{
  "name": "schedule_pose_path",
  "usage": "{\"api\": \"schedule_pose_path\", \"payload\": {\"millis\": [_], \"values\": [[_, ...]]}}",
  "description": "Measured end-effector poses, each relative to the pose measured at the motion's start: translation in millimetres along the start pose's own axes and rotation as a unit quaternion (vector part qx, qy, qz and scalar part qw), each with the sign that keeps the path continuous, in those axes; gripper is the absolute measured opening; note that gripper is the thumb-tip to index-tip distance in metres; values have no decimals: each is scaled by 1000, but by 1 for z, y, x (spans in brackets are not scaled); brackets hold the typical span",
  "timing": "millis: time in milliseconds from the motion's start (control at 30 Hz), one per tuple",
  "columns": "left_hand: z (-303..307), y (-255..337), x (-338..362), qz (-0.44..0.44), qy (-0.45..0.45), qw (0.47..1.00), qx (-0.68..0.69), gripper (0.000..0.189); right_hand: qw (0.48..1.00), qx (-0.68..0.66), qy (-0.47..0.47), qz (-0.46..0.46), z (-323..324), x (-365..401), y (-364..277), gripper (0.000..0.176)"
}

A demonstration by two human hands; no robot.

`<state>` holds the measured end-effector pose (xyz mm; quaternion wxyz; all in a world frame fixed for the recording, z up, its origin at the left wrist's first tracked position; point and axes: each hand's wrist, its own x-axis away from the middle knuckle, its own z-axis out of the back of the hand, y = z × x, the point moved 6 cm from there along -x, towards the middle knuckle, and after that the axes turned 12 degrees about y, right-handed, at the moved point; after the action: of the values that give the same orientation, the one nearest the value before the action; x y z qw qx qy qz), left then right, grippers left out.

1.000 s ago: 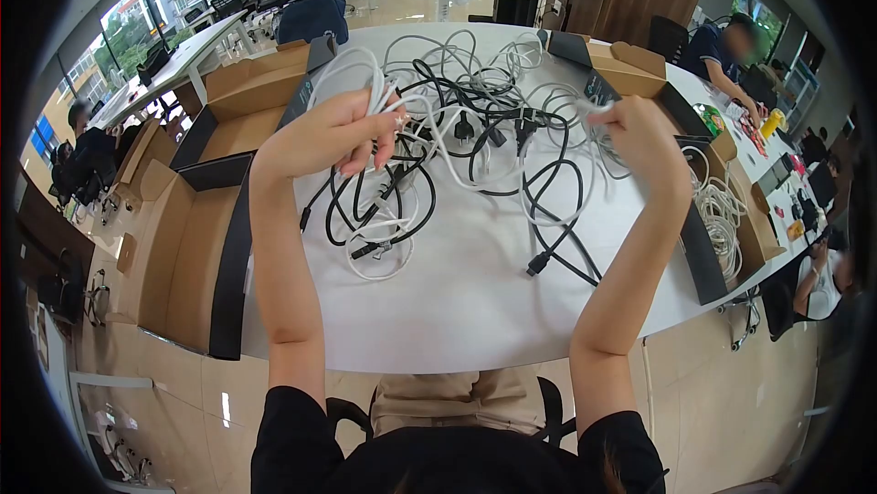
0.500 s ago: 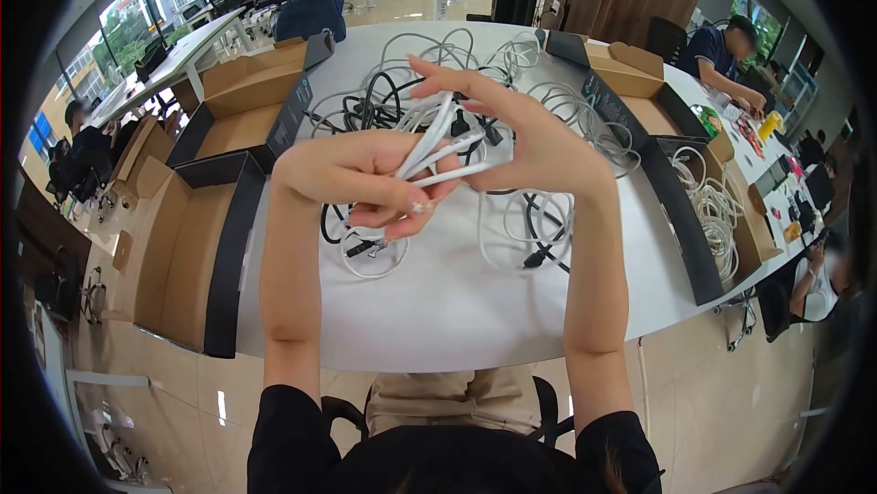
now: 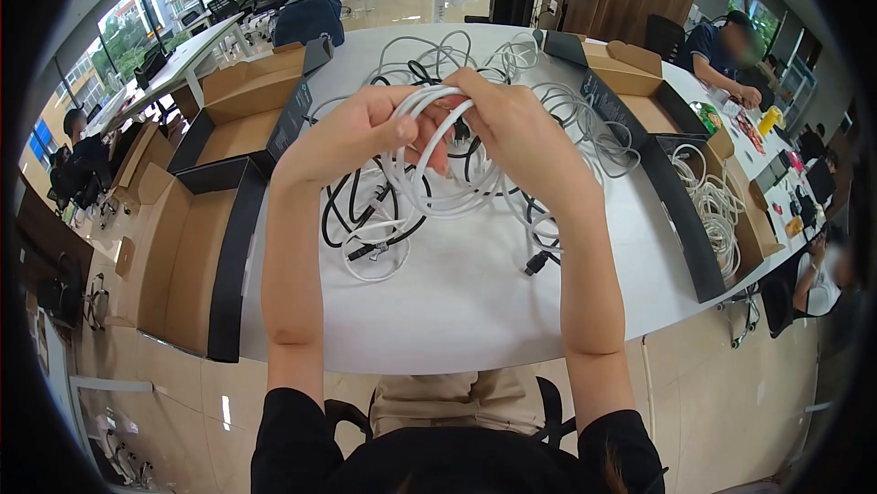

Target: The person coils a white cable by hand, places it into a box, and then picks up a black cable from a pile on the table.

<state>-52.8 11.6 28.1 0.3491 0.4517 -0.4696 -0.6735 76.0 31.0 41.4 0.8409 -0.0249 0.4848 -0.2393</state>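
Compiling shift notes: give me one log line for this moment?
left hand: holds white coil | right hand: holds coil | black plug: on table

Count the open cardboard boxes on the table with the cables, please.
4: the near left box, the far left box, the far right box, and the near right box, which has white cables inside. None seems hidden.
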Motion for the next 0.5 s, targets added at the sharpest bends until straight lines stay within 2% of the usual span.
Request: {"api": "schedule_pose_path", "payload": {"millis": [33, 133, 200, 300, 433, 500], "values": [[2, 0, -1, 7, 23, 1000, -19, 67, 1000, 25, 9, 2, 1, 0, 0, 18], [-10, 7, 2, -104, 79, 978, -166, 47, 996, 81, 27, 2, 5, 1, -1, 11], [-15, 8, -1, -73, 86, 990, -89, 34, 995, 91, 24, -7, 11, 0, -2, 10], [-14, 10, -1, -63, 102, 991, -50, 24, 1000, -4, 25, -3, 18, -5, -4, 16], [-3, 22, 3, -84, 177, 977, -79, 22, 983, -142, -22, -114, 19, -5, 2, 31], [12, 27, 6, -131, 253, 957, -63, 23, 972, -172, -35, -156, 15, 1, 13, 34]]}}
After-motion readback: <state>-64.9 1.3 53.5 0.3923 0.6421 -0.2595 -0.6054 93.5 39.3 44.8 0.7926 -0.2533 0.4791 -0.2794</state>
